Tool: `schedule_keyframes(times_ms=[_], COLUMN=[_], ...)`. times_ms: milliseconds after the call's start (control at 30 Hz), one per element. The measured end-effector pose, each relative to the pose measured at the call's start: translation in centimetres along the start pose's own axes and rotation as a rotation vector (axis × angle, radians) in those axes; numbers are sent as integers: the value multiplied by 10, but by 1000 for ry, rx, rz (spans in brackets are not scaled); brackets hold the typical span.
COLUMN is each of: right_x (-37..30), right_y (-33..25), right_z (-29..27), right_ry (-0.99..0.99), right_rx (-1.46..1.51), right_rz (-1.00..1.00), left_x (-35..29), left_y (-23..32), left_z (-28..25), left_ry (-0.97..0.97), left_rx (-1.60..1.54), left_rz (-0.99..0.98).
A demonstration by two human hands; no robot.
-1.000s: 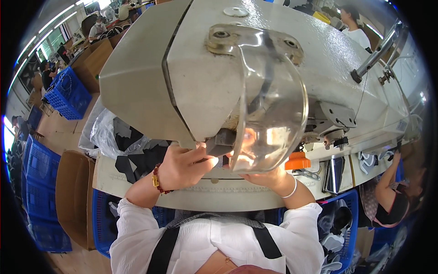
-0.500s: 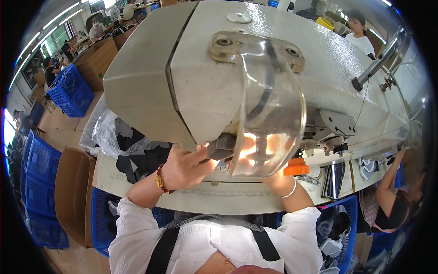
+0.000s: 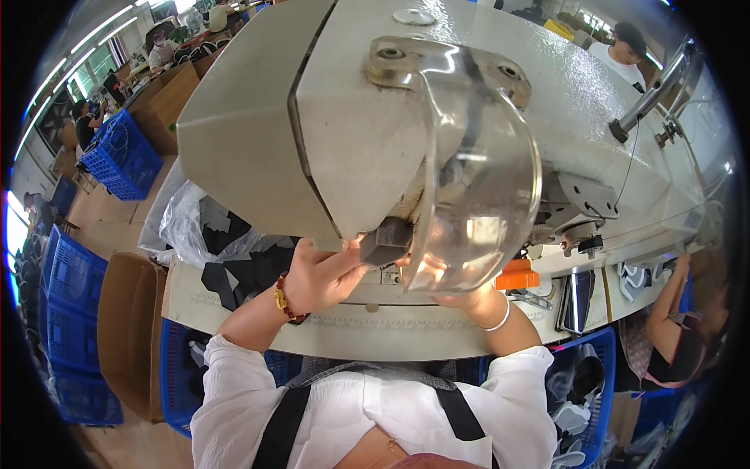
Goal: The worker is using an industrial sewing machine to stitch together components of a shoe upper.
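A large off-white sewing machine head [image 3: 367, 148] fills the middle of the view, with a curved clear plastic guard [image 3: 488, 195] fixed to its front. My left hand [image 3: 322, 277], with a beaded bracelet on its wrist, is under the head's left end. Its fingers are bent and drawn together beside a dark grey block [image 3: 387, 242], which hides the fingertips. Behind the guard's lower edge lies my right hand [image 3: 465, 298], its fingers blurred by glare and distortion. Whatever lies between the hands is out of sight. Both hands are low over the pale machine table [image 3: 375, 332].
Black cut pieces [image 3: 262, 270] and a clear plastic bag [image 3: 191, 223] lie left of my left hand. An orange part [image 3: 517, 275] and a dark phone-like object [image 3: 576, 303] sit to the right. Blue crates [image 3: 598, 406] and a cardboard box [image 3: 129, 336] flank the table. Other people work nearby.
The view has shifted slightly, so the guard appears farther right. Both hands stay under the machine head with small finger shifts. The bright glow behind the guard has dimmed.
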State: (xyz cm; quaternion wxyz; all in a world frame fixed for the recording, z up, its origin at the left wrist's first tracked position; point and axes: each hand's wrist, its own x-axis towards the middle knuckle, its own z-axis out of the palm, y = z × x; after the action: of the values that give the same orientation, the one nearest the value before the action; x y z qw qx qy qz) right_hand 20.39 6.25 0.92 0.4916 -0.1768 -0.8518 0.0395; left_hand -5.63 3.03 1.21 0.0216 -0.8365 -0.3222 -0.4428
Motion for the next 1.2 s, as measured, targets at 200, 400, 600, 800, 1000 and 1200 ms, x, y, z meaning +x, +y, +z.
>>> schedule_keyframes(times_ms=[200,400,600,800,1000,1200], right_x=[1,-8,-37,-43,-19,-10], right_y=[-7,0,21,12,5,-4], right_z=[-11,1,20,20,-1,-15], right_ry=[-95,-50,-57,-128,-219,-345], right_rx=[-3,17,219,214,-1427,-2364], right_rz=[84,80,171,251,-832,-1307], left_x=[15,24,1,-16,3,31], left_y=[15,23,4,-9,4,12], left_z=[-17,-20,-2,14,-1,-18], left_ry=[-10,2,35,60,33,56], left_rx=[169,198,90,64,104,106], left_rz=[163,180,95,67,164,345])
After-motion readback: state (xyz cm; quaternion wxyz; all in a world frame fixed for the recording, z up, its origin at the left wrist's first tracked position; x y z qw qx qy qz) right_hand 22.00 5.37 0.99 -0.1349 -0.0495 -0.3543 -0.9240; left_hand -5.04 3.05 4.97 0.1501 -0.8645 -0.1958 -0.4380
